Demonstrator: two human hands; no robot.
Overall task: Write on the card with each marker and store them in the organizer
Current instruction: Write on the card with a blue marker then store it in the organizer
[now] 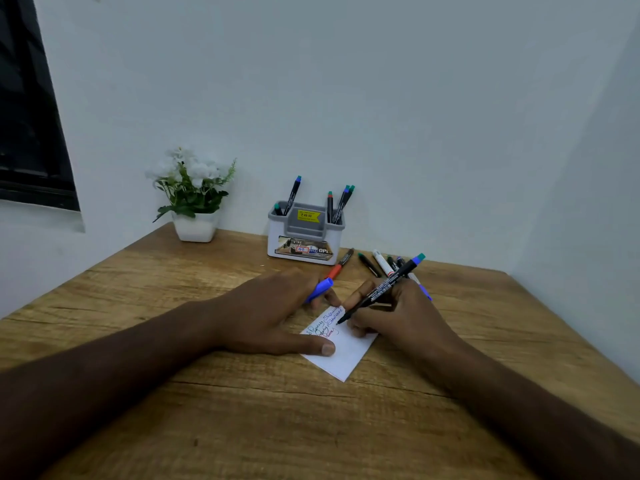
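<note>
Writing mid-task: right hand (391,306) grips marker (384,285) on card (346,355); left hand (277,313) holds cap (320,289); five stored in organizer (304,237), several remain.

A small white card (341,355) lies slanted on the table, with handwriting in several colours at its far end. A black marker (381,289), uncapped, leans with its tip on the card. Loose markers (375,263) lie beyond it, beside the white and grey organizer (304,237), where five markers (337,204) stand upright.
</note>
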